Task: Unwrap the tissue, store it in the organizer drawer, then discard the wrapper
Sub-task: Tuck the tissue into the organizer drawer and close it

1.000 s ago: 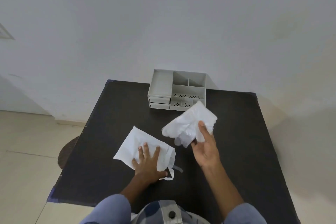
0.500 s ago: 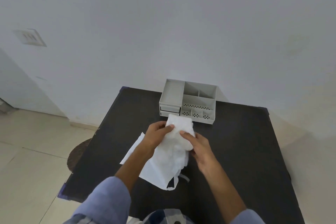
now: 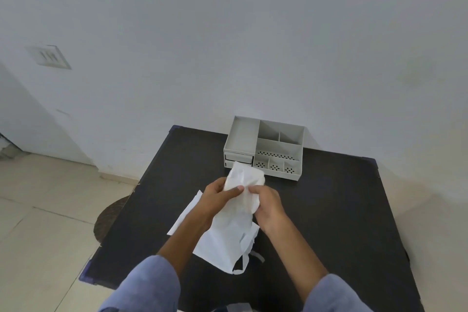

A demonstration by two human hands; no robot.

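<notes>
Both hands hold a crumpled white tissue (image 3: 244,180) above the black table (image 3: 329,210). My left hand (image 3: 219,196) pinches it from the left and my right hand (image 3: 268,204) grips it from the right, fingertips almost touching. The torn white wrapper (image 3: 222,243) lies flat on the table below the hands, partly hidden by my left forearm. The grey organizer (image 3: 264,147) stands at the table's far edge against the wall, with two small shut drawers (image 3: 239,159) at its lower left, just beyond the tissue.
A thin strip of clear tape or plastic (image 3: 258,257) lies beside the wrapper's near corner. A round dark mat (image 3: 111,219) is on the tiled floor left of the table. The white wall (image 3: 228,45) is close behind the organizer.
A second ago my left hand pressed the wrapper flat while my right hand held the tissue up. The left hand then came up and joined the right on the tissue.
</notes>
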